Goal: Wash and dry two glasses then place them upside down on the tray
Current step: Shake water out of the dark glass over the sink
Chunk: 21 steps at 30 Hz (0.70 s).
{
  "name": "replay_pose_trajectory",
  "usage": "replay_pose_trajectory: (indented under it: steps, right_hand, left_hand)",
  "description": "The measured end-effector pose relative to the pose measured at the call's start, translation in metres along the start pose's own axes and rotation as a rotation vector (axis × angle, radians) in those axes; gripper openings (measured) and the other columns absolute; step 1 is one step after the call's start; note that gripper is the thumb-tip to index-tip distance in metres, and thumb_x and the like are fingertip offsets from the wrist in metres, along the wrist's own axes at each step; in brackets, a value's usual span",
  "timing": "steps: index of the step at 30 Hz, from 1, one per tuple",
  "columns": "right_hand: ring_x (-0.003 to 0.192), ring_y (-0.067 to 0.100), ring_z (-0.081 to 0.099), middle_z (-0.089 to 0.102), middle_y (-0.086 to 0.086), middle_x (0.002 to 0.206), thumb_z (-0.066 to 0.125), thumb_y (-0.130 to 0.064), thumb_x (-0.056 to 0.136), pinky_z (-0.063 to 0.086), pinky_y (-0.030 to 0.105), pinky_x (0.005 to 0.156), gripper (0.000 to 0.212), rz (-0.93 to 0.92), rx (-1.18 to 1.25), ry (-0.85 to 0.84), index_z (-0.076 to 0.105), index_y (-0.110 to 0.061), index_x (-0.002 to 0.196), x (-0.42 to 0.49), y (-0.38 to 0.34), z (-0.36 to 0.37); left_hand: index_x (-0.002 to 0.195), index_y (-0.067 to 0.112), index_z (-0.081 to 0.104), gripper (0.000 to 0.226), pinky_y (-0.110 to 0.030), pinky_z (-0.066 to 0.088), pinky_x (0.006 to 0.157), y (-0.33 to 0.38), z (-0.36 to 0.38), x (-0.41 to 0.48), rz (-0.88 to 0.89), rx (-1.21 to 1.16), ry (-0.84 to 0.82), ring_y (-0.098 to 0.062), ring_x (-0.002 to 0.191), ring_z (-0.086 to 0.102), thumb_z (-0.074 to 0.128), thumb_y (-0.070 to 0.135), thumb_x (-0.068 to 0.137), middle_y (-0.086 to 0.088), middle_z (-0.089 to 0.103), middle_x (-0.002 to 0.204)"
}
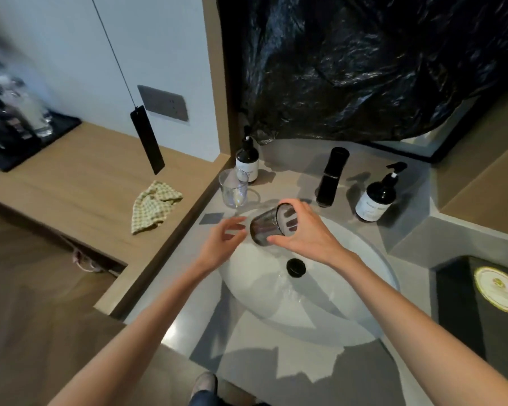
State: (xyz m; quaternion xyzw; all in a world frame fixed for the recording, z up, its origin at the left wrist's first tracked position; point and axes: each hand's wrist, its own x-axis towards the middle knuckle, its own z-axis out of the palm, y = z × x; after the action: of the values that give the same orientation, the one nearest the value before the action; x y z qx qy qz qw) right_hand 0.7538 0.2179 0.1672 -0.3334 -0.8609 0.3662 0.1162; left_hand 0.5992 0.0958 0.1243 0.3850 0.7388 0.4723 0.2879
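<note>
Head view: my right hand [305,235] grips a dark glass [264,228] tilted over the sink [364,276]. My left hand [217,247] hovers beside it, fingers [232,222] released.

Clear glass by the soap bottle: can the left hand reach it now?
Probably yes: the left hand holds nothing, and the clear glass stands upright on the counter just beyond it, nothing between them.
</note>
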Motion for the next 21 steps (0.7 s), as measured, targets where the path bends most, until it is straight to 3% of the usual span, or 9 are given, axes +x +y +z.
replay_pose_trajectory:
  steps: [6,10,14,18,21]
  right_hand:
    - [0.112,0.019,0.05,0.046,0.0,0.13,0.075,-0.042,0.069,0.04,0.028,0.085,0.081,0.006,-0.129,-0.022,0.033,-0.019,0.134,0.036,-0.043,0.047]
    - [0.121,0.023,0.048,0.047,0.005,0.136,0.075,-0.041,0.07,0.041,0.031,0.091,0.083,0.055,-0.167,-0.031,0.033,-0.014,0.136,0.056,-0.067,0.085]
    - [0.122,0.026,0.048,0.048,0.01,0.135,0.077,-0.041,0.068,0.043,0.034,0.095,0.088,0.133,-0.203,-0.015,0.036,-0.01,0.138,0.072,-0.085,0.116]
    - [0.118,0.027,0.05,0.051,0.011,0.13,0.079,-0.039,0.066,0.046,0.036,0.095,0.085,0.181,-0.232,0.0,0.04,-0.011,0.135,0.082,-0.1,0.136]
    - [0.114,0.026,0.052,0.053,0.009,0.126,0.079,-0.037,0.065,0.048,0.035,0.091,0.081,0.234,-0.254,0.015,0.041,-0.014,0.133,0.089,-0.107,0.144]
  left_hand:
    - [0.111,0.011,0.063,0.02,-0.004,0.046,0.068,-0.026,-0.064,-0.008,0.056,0.106,0.136,-0.012,0.088,0.063,0.055,0.008,0.093,0.0,0.066,0.104]
    - [0.109,0.012,0.064,0.018,-0.005,0.044,0.066,-0.041,-0.102,-0.008,0.094,0.143,0.174,0.003,0.077,0.058,0.056,0.013,0.093,0.005,0.065,0.1]
    - [0.107,0.018,0.064,0.016,-0.016,0.048,0.07,-0.058,-0.139,0.002,0.108,0.14,0.124,-0.007,0.085,0.062,0.056,0.019,0.094,0.007,0.066,0.101]
    - [0.111,0.019,0.064,0.019,-0.017,0.05,0.073,-0.071,-0.17,0.02,0.099,0.094,0.053,-0.006,0.088,0.064,0.057,0.022,0.094,0.007,0.067,0.102]
    - [0.112,0.014,0.064,0.02,-0.015,0.049,0.067,-0.079,-0.184,0.033,0.127,0.101,0.029,-0.007,0.083,0.063,0.057,0.02,0.094,0.005,0.066,0.1]
